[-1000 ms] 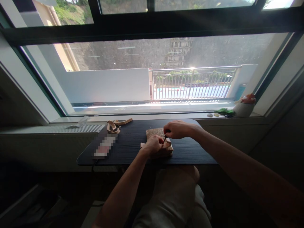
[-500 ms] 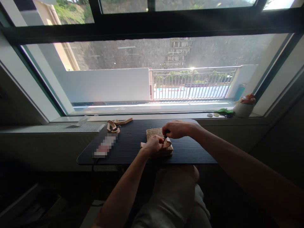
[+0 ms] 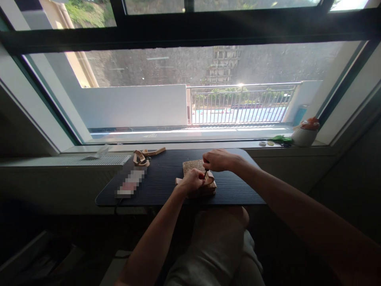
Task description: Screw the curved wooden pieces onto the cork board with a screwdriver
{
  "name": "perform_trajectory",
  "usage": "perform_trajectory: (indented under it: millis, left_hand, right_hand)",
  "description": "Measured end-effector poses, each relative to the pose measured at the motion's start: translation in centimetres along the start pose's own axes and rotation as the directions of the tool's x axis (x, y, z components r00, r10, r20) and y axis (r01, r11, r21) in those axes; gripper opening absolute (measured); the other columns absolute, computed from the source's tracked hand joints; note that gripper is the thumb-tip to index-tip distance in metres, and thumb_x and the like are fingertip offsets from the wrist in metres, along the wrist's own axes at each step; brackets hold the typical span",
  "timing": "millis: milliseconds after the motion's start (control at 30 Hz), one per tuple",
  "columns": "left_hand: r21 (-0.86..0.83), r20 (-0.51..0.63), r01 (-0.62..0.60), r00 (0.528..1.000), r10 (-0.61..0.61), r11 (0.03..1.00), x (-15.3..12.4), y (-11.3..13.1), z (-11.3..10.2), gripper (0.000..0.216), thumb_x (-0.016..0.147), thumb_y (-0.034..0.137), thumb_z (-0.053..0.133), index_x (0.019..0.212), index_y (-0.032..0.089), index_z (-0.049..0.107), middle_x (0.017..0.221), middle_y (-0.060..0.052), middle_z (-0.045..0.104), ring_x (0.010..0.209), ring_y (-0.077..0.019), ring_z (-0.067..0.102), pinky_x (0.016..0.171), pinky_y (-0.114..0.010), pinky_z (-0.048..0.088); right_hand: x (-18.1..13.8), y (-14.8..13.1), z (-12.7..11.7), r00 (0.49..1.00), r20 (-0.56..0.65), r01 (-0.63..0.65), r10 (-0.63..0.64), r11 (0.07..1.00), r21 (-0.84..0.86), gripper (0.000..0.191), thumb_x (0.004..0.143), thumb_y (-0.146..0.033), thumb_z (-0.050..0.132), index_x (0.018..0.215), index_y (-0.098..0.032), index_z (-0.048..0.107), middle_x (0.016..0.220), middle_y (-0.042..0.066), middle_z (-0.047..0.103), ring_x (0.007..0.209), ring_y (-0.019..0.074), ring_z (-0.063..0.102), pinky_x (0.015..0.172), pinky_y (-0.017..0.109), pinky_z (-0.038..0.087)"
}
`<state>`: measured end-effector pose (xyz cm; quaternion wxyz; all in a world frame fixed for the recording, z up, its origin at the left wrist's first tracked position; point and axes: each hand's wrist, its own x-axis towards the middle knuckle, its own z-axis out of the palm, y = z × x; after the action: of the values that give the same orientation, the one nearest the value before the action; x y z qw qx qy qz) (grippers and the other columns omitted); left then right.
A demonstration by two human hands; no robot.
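Right hand (image 3: 218,160) pinching small dark tool (image 3: 206,172), tip down onto tan strap (image 3: 209,179); left hand (image 3: 193,180) clamped on strap, just below-left, atop cork block (image 3: 193,165).

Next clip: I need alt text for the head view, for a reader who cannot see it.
Seated at a dark table under a wide window, a person's left hand steadies a pale leather strip on a cork block, while the right hand presses a thin dark tool down onto it. More leather pieces lie at the table's far left edge.
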<state>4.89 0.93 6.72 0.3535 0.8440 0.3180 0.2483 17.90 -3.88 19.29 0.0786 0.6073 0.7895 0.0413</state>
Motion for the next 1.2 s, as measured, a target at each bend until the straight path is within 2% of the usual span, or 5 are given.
perform_trajectory:
  millis: [333,500,700,900,1200]
  left_hand:
    - [0.044,0.049,0.022,0.999,-0.024,0.999,-0.1,1.0,-0.9,0.032,0.070,0.039,0.056,0.048,0.017,0.051,0.046,0.000,0.044,0.046,-0.0085,0.034,0.045,-0.027,0.025]
    - [0.081,-0.015,0.016,1.000,-0.015,0.997,-0.1,0.6,-0.5,0.030,0.070,0.033,0.056,0.046,0.016,0.048,0.044,0.001,0.040,0.045,-0.0076,0.031,0.045,-0.028,0.023]
    - [0.250,-0.128,0.098,0.990,-0.068,0.963,-0.2,-0.3,0.6,0.028,0.073,0.034,0.057,0.052,0.015,0.057,0.049,0.000,0.049,0.049,-0.0100,0.042,0.049,-0.026,0.026]
    - [0.346,-0.212,0.147,0.974,-0.076,0.926,-0.7,0.9,0.8,0.021,0.074,0.031,0.059,0.062,0.015,0.065,0.066,-0.005,0.063,0.063,-0.0151,0.054,0.060,-0.027,0.034]
    - [0.373,-0.185,0.148,0.979,-0.083,0.916,-0.4,0.5,0.9,0.021,0.076,0.031,0.056,0.067,0.016,0.068,0.067,-0.005,0.065,0.066,-0.0163,0.057,0.065,-0.028,0.036]
  right_hand:
    - [0.8,-1.2,-0.5,0.999,0.017,0.036,-0.035,0.999,-0.029,0.028,0.081,-0.029,0.050,0.102,-0.018,0.063,0.102,0.012,0.066,0.091,0.0234,0.060,0.070,0.030,0.042]
    - [1.0,-2.0,-0.9,0.999,0.043,0.002,0.000,0.999,-0.040,0.030,0.078,-0.028,0.054,0.104,-0.017,0.064,0.102,0.012,0.066,0.092,0.0238,0.060,0.070,0.031,0.043]
    - [1.3,-2.8,-1.2,0.997,0.076,-0.031,0.034,0.999,-0.044,0.034,0.073,-0.032,0.057,0.102,-0.018,0.065,0.103,0.012,0.066,0.094,0.0247,0.060,0.071,0.031,0.045]
    - [1.8,-2.9,-1.2,0.994,0.094,-0.058,0.062,0.998,-0.038,0.035,0.072,-0.031,0.056,0.102,-0.016,0.066,0.102,0.014,0.066,0.091,0.0252,0.061,0.069,0.031,0.046]
    - [1.1,-1.6,-2.0,0.991,0.119,-0.069,0.069,0.998,-0.004,0.037,0.073,-0.031,0.058,0.106,-0.016,0.063,0.097,0.009,0.068,0.084,0.0213,0.061,0.063,0.027,0.044]
